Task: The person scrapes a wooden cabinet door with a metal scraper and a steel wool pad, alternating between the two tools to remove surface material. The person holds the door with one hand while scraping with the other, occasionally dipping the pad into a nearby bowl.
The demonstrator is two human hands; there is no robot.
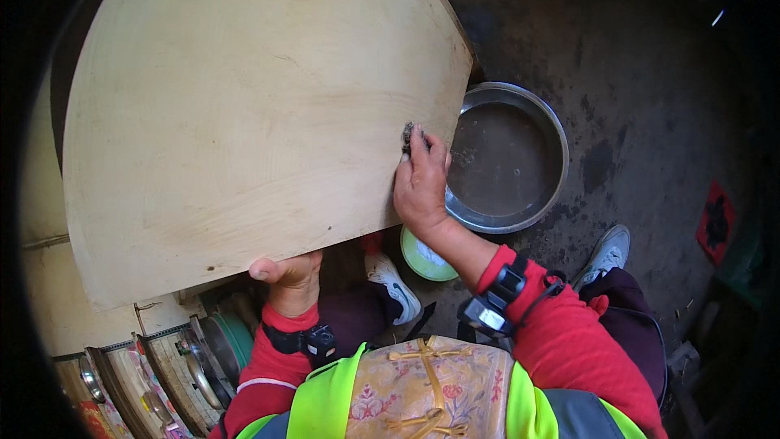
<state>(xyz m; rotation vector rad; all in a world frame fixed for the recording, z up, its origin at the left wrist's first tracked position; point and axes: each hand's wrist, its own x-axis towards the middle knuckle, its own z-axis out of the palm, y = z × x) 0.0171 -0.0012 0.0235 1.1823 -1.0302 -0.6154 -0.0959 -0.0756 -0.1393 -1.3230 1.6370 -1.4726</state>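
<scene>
A large pale wooden board [262,110] fills the upper left, with faint brown smears and scratches on its face. My left hand [291,277] grips its near edge, thumb on top and fingers hidden beneath. In my right hand [423,180] is a dark scouring pad [408,134], probably wire wool, pressed to the face near the right edge. Just right of the board, a wide metal basin [557,152] on the floor holds murky water. Partly under my right wrist, a small green bowl [414,262] contains something white.
Dark concrete floor [627,116] with damp patches spreads to the right. My shoes [609,250] are on either side of the bowl. Boards, pan lids and a green basin [234,335] stand along the lower left. A red sheet [716,222] with a dark figure is at far right.
</scene>
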